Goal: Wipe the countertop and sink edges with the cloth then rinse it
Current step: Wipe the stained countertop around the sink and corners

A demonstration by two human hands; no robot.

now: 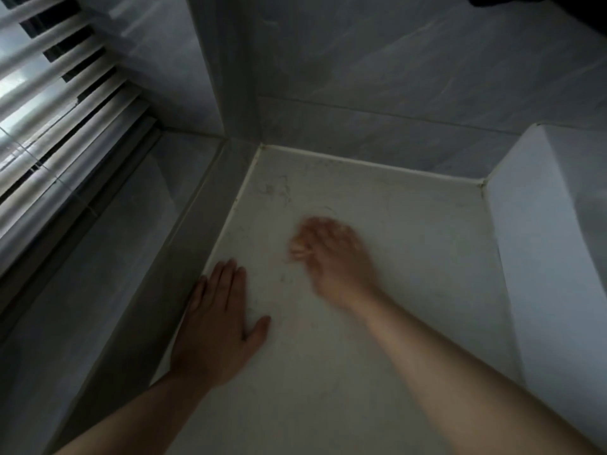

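Observation:
A pale, off-white countertop [394, 244] fills the middle of the view, with thin dark strands and specks scattered near its far left corner. My left hand [220, 320] lies flat, palm down, at the counter's left edge, fingers together and thumb out. My right hand [331, 254] is over the middle of the counter, blurred by motion, fingers curled under into a loose fist. No cloth shows in either hand, and no sink is in view.
Grey marbled wall tiles [394, 77] rise behind the counter and a tiled pillar [226, 60] stands at its far left corner. A window with slatted blinds [56, 103] is at the left above a grey ledge [108, 244]. A white angular fixture [551, 244] borders the counter's right side.

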